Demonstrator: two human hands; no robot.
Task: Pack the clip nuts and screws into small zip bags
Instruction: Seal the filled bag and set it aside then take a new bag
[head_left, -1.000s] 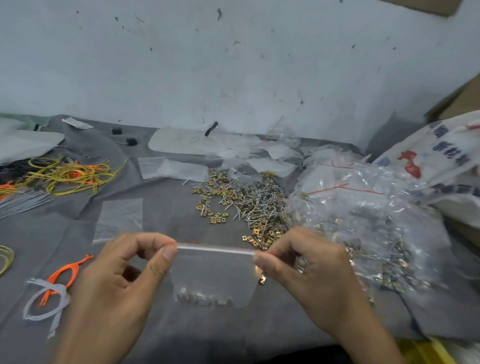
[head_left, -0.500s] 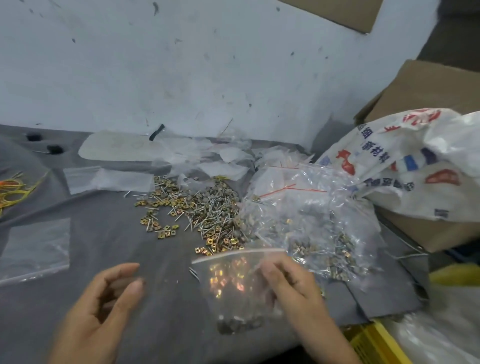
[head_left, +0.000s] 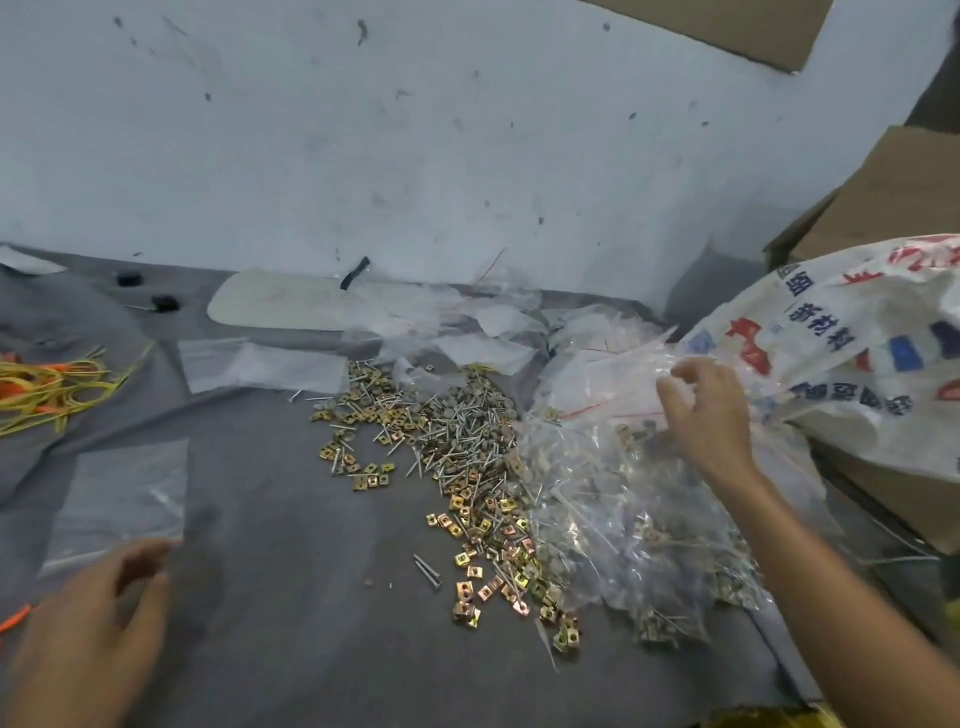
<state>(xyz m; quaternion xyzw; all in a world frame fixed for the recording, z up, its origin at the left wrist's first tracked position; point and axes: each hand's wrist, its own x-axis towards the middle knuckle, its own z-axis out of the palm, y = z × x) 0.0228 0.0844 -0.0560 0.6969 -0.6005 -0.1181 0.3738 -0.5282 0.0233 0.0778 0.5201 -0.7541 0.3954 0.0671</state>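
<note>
The right grip (head_left: 706, 410) is now held loosely open over the far right of the heap (head_left: 623, 509) of filled bags, fingers slackly curled and nothing seen to be pinched between them. Half a second ago a small bag with parts in its bottom was carried in it, and a second ago that bag's seal was being pinched by both grips. That bag can no longer be picked out, so it is judged to have been dropped among the filled ones. It has likewise been released by the left grip (head_left: 98, 623), which is blurred at the near left, fingers relaxed and thumb apart, nothing held. Its tips are brought just to the near edge of an empty bag (head_left: 124, 493) lying flat on the desk (head_left: 291, 613). One pack is therefore taken as finished and the next as begun: the empty bag is expected to be picked up and opened for filling. Between the two grips the loose stock is left lying on the desk, clip nuts (head_left: 467, 592) strewn toward the near side and screws (head_left: 457, 431) massed farther back, both just left of the heap. More empty bags (head_left: 260, 364) are laid at the far side, and a printed sack (head_left: 857, 353) is slumped at the right, beyond the heap.
</note>
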